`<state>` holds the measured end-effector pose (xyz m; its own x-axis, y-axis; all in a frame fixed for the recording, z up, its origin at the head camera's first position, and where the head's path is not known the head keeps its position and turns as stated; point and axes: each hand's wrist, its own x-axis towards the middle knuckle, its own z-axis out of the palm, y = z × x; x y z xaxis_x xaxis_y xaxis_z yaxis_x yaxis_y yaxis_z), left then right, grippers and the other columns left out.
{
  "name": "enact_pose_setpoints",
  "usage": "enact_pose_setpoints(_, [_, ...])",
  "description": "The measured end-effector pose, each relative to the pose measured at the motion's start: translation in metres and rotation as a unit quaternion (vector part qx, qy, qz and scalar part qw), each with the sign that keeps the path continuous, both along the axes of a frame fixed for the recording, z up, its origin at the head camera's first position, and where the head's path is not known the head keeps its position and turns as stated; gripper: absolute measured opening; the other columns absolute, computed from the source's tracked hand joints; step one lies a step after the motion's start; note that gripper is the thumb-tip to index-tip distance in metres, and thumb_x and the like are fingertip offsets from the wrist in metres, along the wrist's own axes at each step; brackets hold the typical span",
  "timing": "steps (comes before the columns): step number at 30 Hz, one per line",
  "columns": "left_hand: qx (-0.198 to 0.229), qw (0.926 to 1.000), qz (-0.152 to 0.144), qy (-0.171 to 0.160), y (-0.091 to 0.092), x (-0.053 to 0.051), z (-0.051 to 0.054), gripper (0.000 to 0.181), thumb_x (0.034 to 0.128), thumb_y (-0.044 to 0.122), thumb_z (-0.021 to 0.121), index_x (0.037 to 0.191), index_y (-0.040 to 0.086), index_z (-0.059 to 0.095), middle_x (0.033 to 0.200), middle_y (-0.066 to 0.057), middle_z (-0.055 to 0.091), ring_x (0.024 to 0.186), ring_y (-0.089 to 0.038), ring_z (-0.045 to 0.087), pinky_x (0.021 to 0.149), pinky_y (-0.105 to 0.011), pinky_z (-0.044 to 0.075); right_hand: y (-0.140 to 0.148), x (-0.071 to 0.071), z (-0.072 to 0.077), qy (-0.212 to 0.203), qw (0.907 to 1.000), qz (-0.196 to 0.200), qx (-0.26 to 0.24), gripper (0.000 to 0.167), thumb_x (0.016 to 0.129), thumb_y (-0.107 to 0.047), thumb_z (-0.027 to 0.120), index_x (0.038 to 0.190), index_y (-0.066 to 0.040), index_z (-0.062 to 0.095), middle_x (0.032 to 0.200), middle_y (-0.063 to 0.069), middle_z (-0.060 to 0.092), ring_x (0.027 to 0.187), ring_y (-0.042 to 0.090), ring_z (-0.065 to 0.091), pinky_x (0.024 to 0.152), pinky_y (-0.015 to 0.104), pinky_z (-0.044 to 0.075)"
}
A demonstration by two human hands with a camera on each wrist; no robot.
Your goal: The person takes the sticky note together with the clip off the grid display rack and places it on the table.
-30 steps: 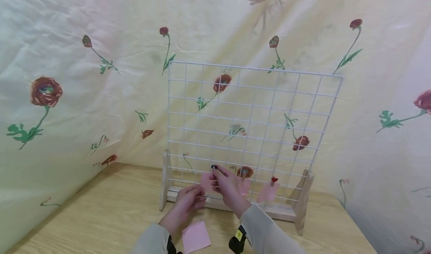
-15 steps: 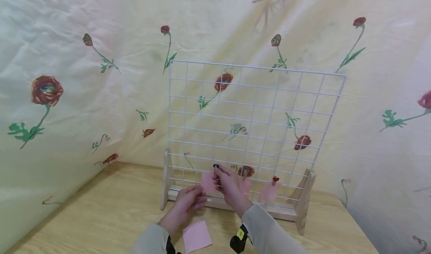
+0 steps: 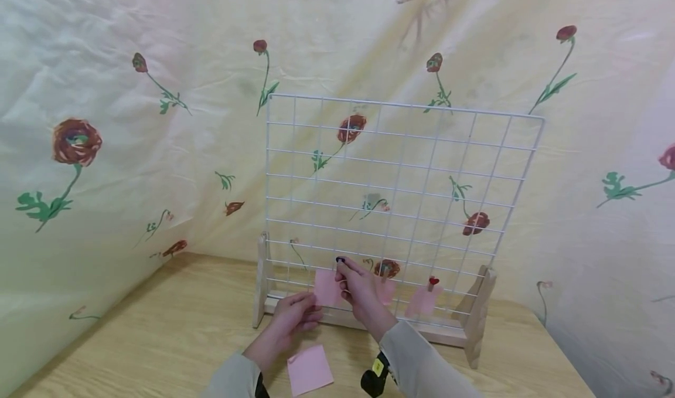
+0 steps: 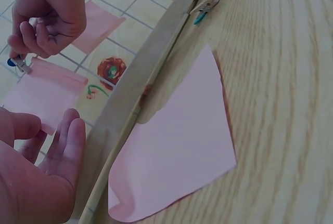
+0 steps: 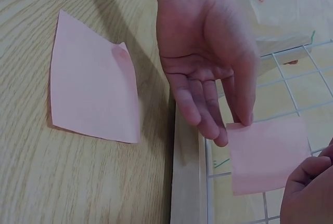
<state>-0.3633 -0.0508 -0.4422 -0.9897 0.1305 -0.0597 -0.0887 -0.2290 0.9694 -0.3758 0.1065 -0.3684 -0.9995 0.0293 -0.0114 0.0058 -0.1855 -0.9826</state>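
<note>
A pink sticky note (image 3: 326, 286) lies against the lower part of the white wire grid (image 3: 406, 165). My left hand (image 3: 292, 319) pinches the note's lower left corner between thumb and finger. At the note's top edge, my right hand (image 3: 364, 292) pinches a small clothespin (image 4: 21, 65) with a dark blue end. The clothespin's jaws sit over the paper's edge; whether they also bite a grid wire I cannot tell. Two more pink notes hang to the right, the farther one under a clothespin with a red heart (image 3: 433, 282).
Another pink note (image 3: 310, 370), one corner curled, lies on the wooden table (image 3: 158, 322) before the grid. A loose clothespin with a teal end (image 4: 207, 8) lies near the stand's wooden base (image 3: 437, 332). Flowered cloth (image 3: 158, 11) hangs behind and at the sides.
Both hands stay nearly in place at the note, with only slight shifts of the fingers. The whole scene drifts slightly to the right as the head view moves.
</note>
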Motion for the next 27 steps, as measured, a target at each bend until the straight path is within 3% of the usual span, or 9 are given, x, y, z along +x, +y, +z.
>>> enact_pose_setpoints(8, [-0.007, 1.0, 0.002, 0.001, -0.003, 0.002, -0.002, 0.041, 0.096, 0.018, 0.058, 0.129, -0.006, 0.053, 0.092, -0.009, 0.07, 0.078, -0.017, 0.069, 0.073, -0.034, 0.058, -0.001, 0.0, 0.004, 0.003, 1.0, 0.005, -0.004, 0.041, 0.098, -0.016, 0.055, 0.137, -0.007, 0.053, 0.067, -0.006, 0.055, 0.056, 0.005, 0.043, 0.051, 0.019, 0.034])
enact_pose_setpoints(15, [0.002, 0.9999, -0.003, 0.01, -0.008, 0.006, -0.003, 0.044, 0.0949, 0.016, 0.059, 0.13, -0.008, 0.05, 0.091, -0.008, 0.071, 0.078, -0.018, 0.07, 0.073, -0.033, 0.059, 0.003, 0.002, 0.004, 0.007, 0.9999, 0.002, -0.01, 0.029, 0.097, -0.017, 0.057, 0.123, -0.005, 0.06, 0.064, -0.007, 0.054, 0.056, 0.005, 0.042, 0.051, 0.019, 0.033])
enact_pose_setpoints(23, [-0.01, 0.9998, -0.008, 0.018, -0.016, 0.013, 0.001, 0.044, 0.096, 0.016, 0.057, 0.129, -0.011, 0.049, 0.092, -0.017, 0.071, 0.073, -0.019, 0.07, 0.07, -0.035, 0.059, 0.011, 0.016, 0.005, 0.008, 0.9989, 0.044, -0.009, 0.037, 0.099, -0.018, 0.054, 0.132, -0.002, 0.053, 0.065, -0.008, 0.051, 0.054, 0.003, 0.039, 0.05, 0.017, 0.031])
enact_pose_setpoints(27, [-0.013, 0.9997, -0.01, 0.017, -0.023, 0.016, 0.001, 0.044, 0.0964, 0.017, 0.057, 0.128, -0.012, 0.048, 0.09, -0.016, 0.071, 0.069, -0.019, 0.07, 0.069, -0.035, 0.059, 0.018, 0.027, 0.002, 0.012, 0.9975, 0.068, 0.012, 0.032, 0.1, -0.018, 0.052, 0.127, -0.002, 0.056, 0.065, -0.008, 0.05, 0.054, 0.004, 0.039, 0.05, 0.017, 0.032])
